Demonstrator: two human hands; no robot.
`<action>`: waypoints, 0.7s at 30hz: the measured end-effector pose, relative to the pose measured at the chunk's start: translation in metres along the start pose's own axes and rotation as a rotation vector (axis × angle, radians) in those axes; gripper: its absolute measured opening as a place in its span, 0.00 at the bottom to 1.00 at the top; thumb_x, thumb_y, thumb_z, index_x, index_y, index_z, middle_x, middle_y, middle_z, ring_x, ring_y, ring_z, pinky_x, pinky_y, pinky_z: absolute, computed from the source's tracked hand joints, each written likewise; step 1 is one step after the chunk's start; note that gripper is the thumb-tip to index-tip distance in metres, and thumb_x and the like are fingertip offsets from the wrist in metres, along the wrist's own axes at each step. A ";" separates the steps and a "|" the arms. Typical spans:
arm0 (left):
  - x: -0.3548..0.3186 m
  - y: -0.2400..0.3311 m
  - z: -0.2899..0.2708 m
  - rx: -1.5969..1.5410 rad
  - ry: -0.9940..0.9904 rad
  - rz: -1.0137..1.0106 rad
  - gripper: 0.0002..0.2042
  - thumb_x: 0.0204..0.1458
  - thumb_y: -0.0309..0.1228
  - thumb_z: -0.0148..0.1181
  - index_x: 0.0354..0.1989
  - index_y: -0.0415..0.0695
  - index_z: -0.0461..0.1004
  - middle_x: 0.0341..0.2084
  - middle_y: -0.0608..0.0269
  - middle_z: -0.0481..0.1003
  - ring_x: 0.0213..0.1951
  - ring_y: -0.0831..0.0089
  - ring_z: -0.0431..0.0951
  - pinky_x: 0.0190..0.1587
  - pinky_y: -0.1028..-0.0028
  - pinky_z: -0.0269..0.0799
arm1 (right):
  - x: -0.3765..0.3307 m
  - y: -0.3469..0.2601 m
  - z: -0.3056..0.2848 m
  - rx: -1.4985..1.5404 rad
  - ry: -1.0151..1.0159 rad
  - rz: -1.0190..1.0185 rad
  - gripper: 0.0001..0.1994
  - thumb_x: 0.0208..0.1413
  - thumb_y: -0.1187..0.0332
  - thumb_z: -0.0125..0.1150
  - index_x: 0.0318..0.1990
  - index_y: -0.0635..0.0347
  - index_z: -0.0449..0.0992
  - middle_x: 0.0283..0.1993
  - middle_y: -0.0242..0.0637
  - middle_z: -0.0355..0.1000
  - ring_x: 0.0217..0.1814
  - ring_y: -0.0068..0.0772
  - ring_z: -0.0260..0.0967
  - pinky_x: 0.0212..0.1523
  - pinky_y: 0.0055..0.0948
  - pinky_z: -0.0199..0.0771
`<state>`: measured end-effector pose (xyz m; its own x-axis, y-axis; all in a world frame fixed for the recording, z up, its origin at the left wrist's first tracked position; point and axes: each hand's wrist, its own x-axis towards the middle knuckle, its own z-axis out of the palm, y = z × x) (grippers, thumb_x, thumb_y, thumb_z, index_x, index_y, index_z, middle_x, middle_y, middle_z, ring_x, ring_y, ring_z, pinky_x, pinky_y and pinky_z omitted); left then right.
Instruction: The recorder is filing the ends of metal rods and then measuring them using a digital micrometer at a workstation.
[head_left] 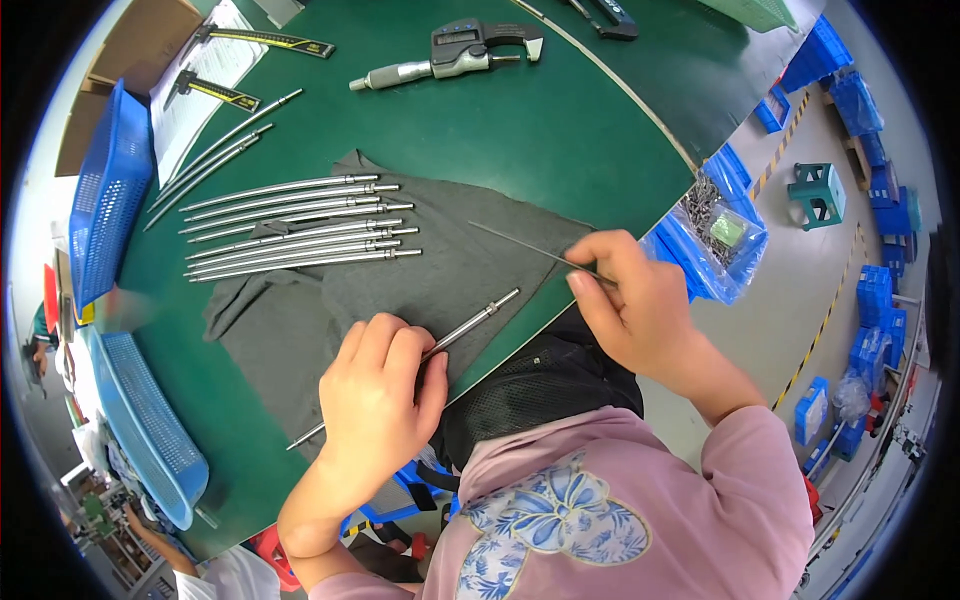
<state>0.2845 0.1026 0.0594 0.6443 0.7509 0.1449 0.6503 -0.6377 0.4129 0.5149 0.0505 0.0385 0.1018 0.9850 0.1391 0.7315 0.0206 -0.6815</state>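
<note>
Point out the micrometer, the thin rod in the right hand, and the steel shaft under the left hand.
micrometer (455, 55), head view, on its grey frame.
thin rod (520, 242), head view, mid-length, left of the fingers.
steel shaft (475, 322), head view, bare upper stretch beyond the left hand (378, 395).

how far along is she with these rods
Laid out already: a row of steel rods side by side on the grey cloth, three more rods on the green mat. In hand: the left hand holds one rod; the right hand pinches a thin dark strip. Which rods are finished cannot be told.
</note>
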 end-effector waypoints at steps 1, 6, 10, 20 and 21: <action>0.002 0.001 -0.001 -0.008 -0.002 -0.003 0.06 0.40 0.24 0.62 0.26 0.43 0.70 0.23 0.63 0.66 0.24 0.64 0.68 0.23 0.68 0.65 | -0.007 0.003 -0.001 0.066 -0.015 0.040 0.07 0.51 0.67 0.60 0.36 0.54 0.70 0.17 0.33 0.68 0.17 0.36 0.68 0.17 0.31 0.62; 0.012 0.006 0.008 -0.076 0.048 0.018 0.07 0.39 0.26 0.64 0.25 0.44 0.71 0.23 0.63 0.67 0.24 0.64 0.69 0.24 0.68 0.66 | -0.023 0.009 0.005 0.161 0.009 -0.042 0.06 0.53 0.72 0.56 0.38 0.57 0.68 0.16 0.33 0.65 0.14 0.34 0.64 0.16 0.30 0.59; 0.013 0.006 0.015 -0.100 0.073 0.022 0.07 0.39 0.24 0.64 0.26 0.44 0.72 0.23 0.63 0.67 0.25 0.64 0.69 0.24 0.68 0.66 | -0.030 0.011 0.005 0.145 -0.027 -0.033 0.08 0.52 0.74 0.56 0.40 0.58 0.69 0.17 0.32 0.66 0.15 0.33 0.65 0.15 0.29 0.59; 0.010 0.008 0.022 -0.252 0.114 -0.090 0.07 0.36 0.22 0.64 0.24 0.43 0.72 0.22 0.64 0.68 0.24 0.65 0.70 0.25 0.69 0.65 | -0.031 0.010 0.012 0.098 0.022 -0.086 0.11 0.49 0.79 0.56 0.41 0.61 0.72 0.23 0.38 0.70 0.17 0.34 0.67 0.17 0.28 0.65; 0.010 0.007 0.022 -0.256 0.117 -0.084 0.07 0.36 0.22 0.64 0.24 0.43 0.72 0.22 0.64 0.68 0.24 0.65 0.69 0.25 0.69 0.65 | -0.031 0.010 0.013 0.070 0.032 -0.115 0.11 0.48 0.79 0.56 0.41 0.61 0.72 0.23 0.38 0.70 0.17 0.34 0.67 0.17 0.28 0.65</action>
<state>0.3048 0.1020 0.0444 0.5322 0.8234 0.1970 0.5672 -0.5196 0.6390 0.5105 0.0223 0.0180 0.0422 0.9694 0.2417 0.6909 0.1465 -0.7079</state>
